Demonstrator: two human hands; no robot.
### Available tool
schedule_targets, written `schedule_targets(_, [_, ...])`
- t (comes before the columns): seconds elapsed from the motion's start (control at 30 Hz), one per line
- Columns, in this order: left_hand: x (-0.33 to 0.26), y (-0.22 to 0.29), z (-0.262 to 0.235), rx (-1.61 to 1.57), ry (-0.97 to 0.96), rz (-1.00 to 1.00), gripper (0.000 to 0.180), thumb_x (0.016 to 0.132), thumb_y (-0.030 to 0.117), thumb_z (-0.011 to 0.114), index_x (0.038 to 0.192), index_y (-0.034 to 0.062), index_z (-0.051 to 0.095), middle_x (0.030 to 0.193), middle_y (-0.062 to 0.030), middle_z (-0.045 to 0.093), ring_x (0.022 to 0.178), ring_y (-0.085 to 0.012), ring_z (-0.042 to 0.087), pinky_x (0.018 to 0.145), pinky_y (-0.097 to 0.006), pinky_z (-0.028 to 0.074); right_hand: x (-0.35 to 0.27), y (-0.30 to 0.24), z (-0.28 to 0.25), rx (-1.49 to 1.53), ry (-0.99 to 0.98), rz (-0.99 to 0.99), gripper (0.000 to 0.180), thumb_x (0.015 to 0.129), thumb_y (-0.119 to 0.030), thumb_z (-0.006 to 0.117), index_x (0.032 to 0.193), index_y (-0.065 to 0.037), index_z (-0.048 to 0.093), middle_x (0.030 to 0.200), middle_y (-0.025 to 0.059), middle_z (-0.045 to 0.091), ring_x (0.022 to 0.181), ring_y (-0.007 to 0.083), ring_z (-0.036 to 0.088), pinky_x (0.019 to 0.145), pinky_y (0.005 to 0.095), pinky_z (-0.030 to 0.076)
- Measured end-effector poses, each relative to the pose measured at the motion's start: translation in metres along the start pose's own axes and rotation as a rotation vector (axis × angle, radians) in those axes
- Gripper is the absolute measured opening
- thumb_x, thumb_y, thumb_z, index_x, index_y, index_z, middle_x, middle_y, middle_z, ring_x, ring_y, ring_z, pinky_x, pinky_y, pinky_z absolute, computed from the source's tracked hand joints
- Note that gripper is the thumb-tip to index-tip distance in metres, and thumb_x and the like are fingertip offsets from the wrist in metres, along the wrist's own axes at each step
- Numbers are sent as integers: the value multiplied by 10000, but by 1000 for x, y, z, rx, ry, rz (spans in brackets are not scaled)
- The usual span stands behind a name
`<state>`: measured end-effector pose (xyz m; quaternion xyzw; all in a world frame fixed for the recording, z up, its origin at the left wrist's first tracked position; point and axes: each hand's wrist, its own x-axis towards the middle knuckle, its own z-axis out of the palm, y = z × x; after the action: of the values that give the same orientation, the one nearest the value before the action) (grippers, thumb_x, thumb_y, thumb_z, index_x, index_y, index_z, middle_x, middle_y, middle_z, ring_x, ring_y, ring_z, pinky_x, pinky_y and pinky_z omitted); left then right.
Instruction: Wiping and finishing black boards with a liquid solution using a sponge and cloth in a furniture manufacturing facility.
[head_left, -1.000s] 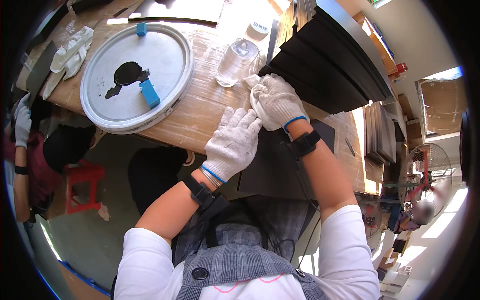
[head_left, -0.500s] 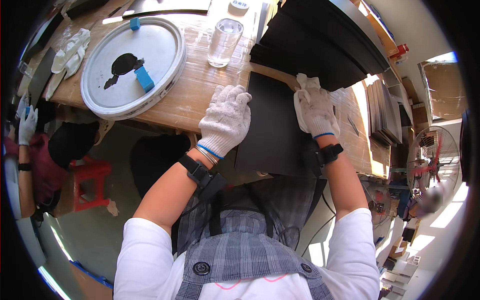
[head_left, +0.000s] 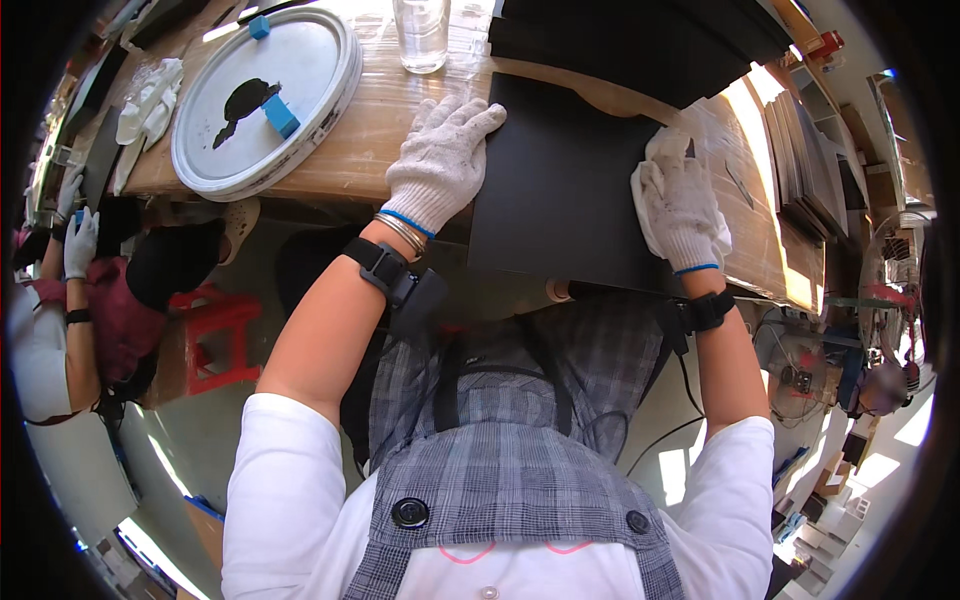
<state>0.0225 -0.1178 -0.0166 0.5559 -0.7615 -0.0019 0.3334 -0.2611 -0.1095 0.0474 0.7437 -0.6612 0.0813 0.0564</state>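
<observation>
A flat black panel [head_left: 560, 185] lies at the front edge of the table, partly overhanging it. My left hand [head_left: 440, 160], in a white knit glove, rests at its left edge with fingers stretched out; the thumb is hidden. At the panel's right edge, my gloved right hand [head_left: 688, 205] is closed around a crumpled white cloth [head_left: 650, 215]. The cloth is partly hidden under the fingers. Just behind the panel lies a stack of black panels [head_left: 630, 50].
A round white lid [head_left: 215, 100] with a black smear and blue blocks [head_left: 281, 117] stands to the left. Behind my left hand is a glass of water [head_left: 422, 35]. White gloves [head_left: 150, 100] lie far left, near a co-worker. More panels [head_left: 805, 155] stand at right.
My right hand has moved right with the cloth, to the panel's right edge. My left fingers have stretched out from a curled pose. More of the panel's surface shows between my hands.
</observation>
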Motion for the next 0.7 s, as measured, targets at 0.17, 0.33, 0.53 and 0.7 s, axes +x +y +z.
schedule_targets(0.17, [-1, -9, 7, -15, 12, 54, 333, 912, 100, 574, 1220, 188, 664, 1268, -79, 633, 1251, -292, 526, 1119, -434, 353, -41, -136, 1, 213, 19, -775, 214, 828, -305, 666, 949, -129, 652, 931, 83, 611, 846, 277, 595, 776, 423, 464])
schedule_targets(0.33, [0, -7, 2, -36, 14, 58, 319, 911, 74, 567, 1202, 155, 670, 1239, -102, 641, 1235, -305, 539, 1091, -420, 388, -51, -63, 0, 363, 68, -645, 250, 787, -336, 710, 924, -134, 658, 969, 79, 618, 885, 284, 592, 796, 427, 473])
schedule_targets(0.53, [2, -1, -4, -4, 8, 63, 311, 911, 59, 551, 1187, 136, 670, 1245, -97, 639, 1226, -319, 539, 1081, -421, 397, -44, 29, -18, -13, 10, 134, 362, 865, -308, 617, 1108, -42, 645, 963, 185, 625, 889, 377, 616, 780, 472, 491])
schedule_targets(0.7, [-2, -6, -3, -87, -62, 31, 368, 893, 109, 563, 1248, 170, 638, 1315, -102, 602, 1292, -326, 488, 1153, -461, 298, -46, -101, -6, 219, -14, -569, 608, 881, -293, 561, 1383, 23, 434, 973, 118, 616, 893, 265, 606, 739, 452, 479])
